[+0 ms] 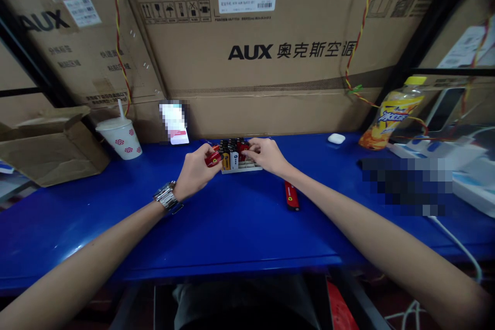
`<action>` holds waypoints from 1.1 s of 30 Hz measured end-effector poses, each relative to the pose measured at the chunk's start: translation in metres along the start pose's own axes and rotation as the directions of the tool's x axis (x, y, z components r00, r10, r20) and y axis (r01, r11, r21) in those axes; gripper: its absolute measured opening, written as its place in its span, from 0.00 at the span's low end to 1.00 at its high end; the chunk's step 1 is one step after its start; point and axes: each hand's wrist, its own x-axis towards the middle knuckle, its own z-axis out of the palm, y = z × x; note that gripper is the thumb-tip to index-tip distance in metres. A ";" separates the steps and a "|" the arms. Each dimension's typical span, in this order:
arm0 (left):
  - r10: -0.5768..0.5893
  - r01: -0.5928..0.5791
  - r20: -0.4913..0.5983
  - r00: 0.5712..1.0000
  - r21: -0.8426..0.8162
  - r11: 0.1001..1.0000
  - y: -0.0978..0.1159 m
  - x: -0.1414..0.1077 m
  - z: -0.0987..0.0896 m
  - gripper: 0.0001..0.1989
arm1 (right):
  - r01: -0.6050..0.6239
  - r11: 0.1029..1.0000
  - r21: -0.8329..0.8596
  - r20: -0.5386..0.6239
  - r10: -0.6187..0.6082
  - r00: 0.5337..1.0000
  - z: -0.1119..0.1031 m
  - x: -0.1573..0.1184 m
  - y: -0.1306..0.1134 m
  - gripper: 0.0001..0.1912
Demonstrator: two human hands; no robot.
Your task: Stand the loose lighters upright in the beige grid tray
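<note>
A small white rack [251,167] stands on the blue table, filled on its left side with upright black-topped lighters, among them a yellow one [226,161] and a white one [234,160]. My left hand [199,169], with a metal watch on the wrist, is closed around a red lighter [213,159] at the rack's left side. At the rack's right side, the fingers of my right hand [266,154] pinch another red lighter [243,150], which stands among the others. Beside my right forearm a further red lighter [292,197] lies on the table.
Along the back stand a cup with a straw [122,138], a lit phone [174,121] and a drink bottle [392,113]. A white earbud case [336,138] lies near the bottle. An open cardboard box [65,149] sits at left. Large cartons [247,77] wall off the back.
</note>
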 end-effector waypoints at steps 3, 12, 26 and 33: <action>0.006 -0.006 -0.002 1.000 -0.002 1.000 -0.001 0.000 0.000 0.09 | 0.033 0.999 0.020 -0.006 -0.032 0.999 0.000 0.000 -0.003 0.09; 0.018 -0.020 0.059 0.998 0.034 0.999 0.005 -0.003 0.001 0.07 | 0.187 0.980 0.067 -0.032 -0.185 0.982 -0.005 -0.015 -0.037 0.09; 0.141 -0.134 0.135 0.981 -0.058 0.989 0.011 -0.009 0.004 0.18 | 0.111 0.944 0.312 -0.017 -0.111 0.994 -0.024 -0.011 -0.032 0.15; 0.263 -0.260 0.137 0.955 -0.038 0.965 0.009 -0.010 0.004 0.09 | 0.050 0.994 0.095 0.012 -0.051 0.999 -0.034 -0.007 0.006 0.13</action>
